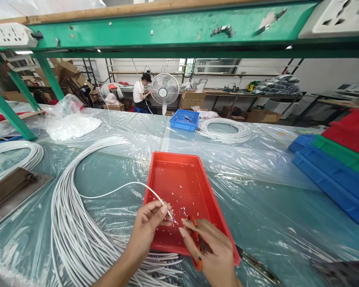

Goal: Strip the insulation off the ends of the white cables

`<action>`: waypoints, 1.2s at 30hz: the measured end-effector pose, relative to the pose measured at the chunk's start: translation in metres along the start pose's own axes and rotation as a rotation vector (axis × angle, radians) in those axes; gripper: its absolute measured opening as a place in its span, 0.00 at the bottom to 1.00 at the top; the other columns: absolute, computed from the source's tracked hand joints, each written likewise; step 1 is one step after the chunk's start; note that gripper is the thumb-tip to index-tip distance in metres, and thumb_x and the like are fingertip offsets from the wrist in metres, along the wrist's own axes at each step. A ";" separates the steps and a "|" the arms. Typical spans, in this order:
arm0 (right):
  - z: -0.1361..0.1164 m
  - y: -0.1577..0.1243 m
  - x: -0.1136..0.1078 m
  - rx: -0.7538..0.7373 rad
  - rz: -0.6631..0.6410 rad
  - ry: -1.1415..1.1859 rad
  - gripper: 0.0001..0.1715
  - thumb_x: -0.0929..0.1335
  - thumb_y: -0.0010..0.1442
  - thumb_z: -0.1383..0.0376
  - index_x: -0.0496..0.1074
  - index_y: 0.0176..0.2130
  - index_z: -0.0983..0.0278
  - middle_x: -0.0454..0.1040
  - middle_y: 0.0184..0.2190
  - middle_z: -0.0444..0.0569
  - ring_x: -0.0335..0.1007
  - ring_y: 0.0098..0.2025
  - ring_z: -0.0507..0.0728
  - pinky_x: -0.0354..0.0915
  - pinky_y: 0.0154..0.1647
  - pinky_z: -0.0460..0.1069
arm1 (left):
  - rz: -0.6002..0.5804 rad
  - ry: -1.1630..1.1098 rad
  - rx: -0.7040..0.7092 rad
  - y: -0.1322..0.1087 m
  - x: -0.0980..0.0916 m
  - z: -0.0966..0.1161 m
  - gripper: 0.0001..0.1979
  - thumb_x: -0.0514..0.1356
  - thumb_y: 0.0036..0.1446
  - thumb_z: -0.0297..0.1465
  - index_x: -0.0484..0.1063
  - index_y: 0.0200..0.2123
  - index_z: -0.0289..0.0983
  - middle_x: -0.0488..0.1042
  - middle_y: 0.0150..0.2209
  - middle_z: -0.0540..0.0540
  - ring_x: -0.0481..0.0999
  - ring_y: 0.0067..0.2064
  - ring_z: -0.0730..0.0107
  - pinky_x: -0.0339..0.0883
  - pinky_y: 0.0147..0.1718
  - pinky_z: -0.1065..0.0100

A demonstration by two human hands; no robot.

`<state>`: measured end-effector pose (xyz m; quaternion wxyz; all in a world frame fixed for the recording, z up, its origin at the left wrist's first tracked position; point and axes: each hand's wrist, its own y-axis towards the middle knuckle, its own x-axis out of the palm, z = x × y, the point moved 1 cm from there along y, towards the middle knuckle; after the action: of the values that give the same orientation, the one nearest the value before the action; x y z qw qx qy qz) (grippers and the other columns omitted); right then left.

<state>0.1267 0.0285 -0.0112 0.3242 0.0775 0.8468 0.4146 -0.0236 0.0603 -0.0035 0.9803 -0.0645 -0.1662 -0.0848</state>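
Note:
My left hand [148, 225] pinches the end of a single white cable [113, 192] over the near part of a red tray [179, 187]. The cable arcs left from my fingers into a large bundle of white cables [71, 223] lying on the plastic-covered table. My right hand [211, 249] is closed around a small tool with orange handles [196, 239], its tip close to the cable end. Small white scraps [182, 209] lie scattered in the tray.
A blue bin [184, 119] and a coil of white cable [224, 131] lie further back. Stacked blue, green and red trays [338, 159] sit at the right. A metal plate [12, 191] lies at left, a bag of white parts [71, 125] behind it. A person sits by a fan [164, 89] far back.

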 end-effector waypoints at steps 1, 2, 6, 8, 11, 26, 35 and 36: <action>0.000 -0.001 0.000 0.084 -0.006 0.048 0.07 0.67 0.56 0.72 0.71 0.37 0.66 0.72 0.23 0.46 0.68 0.23 0.52 0.66 0.23 0.46 | -0.011 0.009 0.013 0.000 -0.001 0.001 0.10 0.61 0.51 0.36 0.73 0.29 0.34 0.71 0.26 0.50 0.70 0.29 0.73 0.68 0.32 0.71; -0.001 -0.001 0.001 0.169 -0.015 0.101 0.06 0.67 0.56 0.71 0.72 0.36 0.66 0.71 0.22 0.45 0.67 0.22 0.51 0.65 0.22 0.45 | -0.021 0.016 0.023 0.000 -0.002 0.001 0.10 0.61 0.52 0.36 0.73 0.29 0.34 0.71 0.26 0.50 0.70 0.30 0.73 0.68 0.32 0.71; -0.001 -0.001 0.008 0.312 -0.071 0.198 0.05 0.68 0.55 0.68 0.73 0.35 0.65 0.68 0.20 0.43 0.66 0.21 0.50 0.64 0.21 0.44 | -0.040 0.032 0.049 0.001 -0.003 -0.001 0.09 0.61 0.53 0.34 0.73 0.29 0.33 0.71 0.27 0.50 0.70 0.29 0.73 0.68 0.31 0.71; -0.001 0.000 0.011 0.232 -0.080 0.134 0.05 0.67 0.56 0.69 0.73 0.35 0.66 0.69 0.21 0.43 0.65 0.22 0.51 0.63 0.22 0.45 | -0.044 0.036 0.054 0.001 -0.003 -0.003 0.08 0.61 0.52 0.33 0.72 0.28 0.33 0.70 0.26 0.50 0.70 0.28 0.74 0.68 0.31 0.71; -0.003 0.000 0.015 0.122 -0.062 0.055 0.05 0.66 0.56 0.71 0.73 0.33 0.66 0.69 0.19 0.45 0.62 0.21 0.51 0.60 0.22 0.45 | -0.065 0.035 0.056 0.000 -0.002 -0.005 0.07 0.61 0.53 0.32 0.72 0.28 0.33 0.70 0.25 0.49 0.70 0.28 0.73 0.67 0.30 0.71; -0.010 -0.013 0.015 0.639 -0.285 0.526 0.21 0.70 0.47 0.50 0.63 0.27 0.63 0.61 0.23 0.42 0.57 0.25 0.51 0.60 0.28 0.45 | -0.089 -0.030 -0.030 0.003 -0.014 0.001 0.08 0.58 0.56 0.31 0.73 0.32 0.32 0.71 0.23 0.50 0.71 0.24 0.76 0.64 0.27 0.74; -0.011 -0.019 0.029 0.827 -0.886 0.981 0.43 0.53 0.40 0.28 0.60 0.15 0.64 0.58 0.14 0.44 0.52 0.17 0.49 0.46 0.17 0.44 | -0.034 -0.067 -0.007 0.004 -0.015 0.002 0.09 0.61 0.54 0.33 0.75 0.33 0.32 0.70 0.22 0.51 0.71 0.22 0.77 0.65 0.24 0.75; -0.010 -0.020 0.030 0.838 -0.887 0.989 0.43 0.53 0.40 0.28 0.60 0.14 0.64 0.59 0.14 0.45 0.52 0.17 0.48 0.45 0.17 0.44 | -0.025 -0.053 0.004 0.004 -0.015 0.002 0.09 0.61 0.53 0.34 0.76 0.32 0.32 0.70 0.22 0.51 0.71 0.22 0.77 0.65 0.24 0.75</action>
<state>0.1001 0.0211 -0.0357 -0.0116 -0.3457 0.9304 -0.1211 -0.0378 0.0664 -0.0069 0.9746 -0.0627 -0.1928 -0.0951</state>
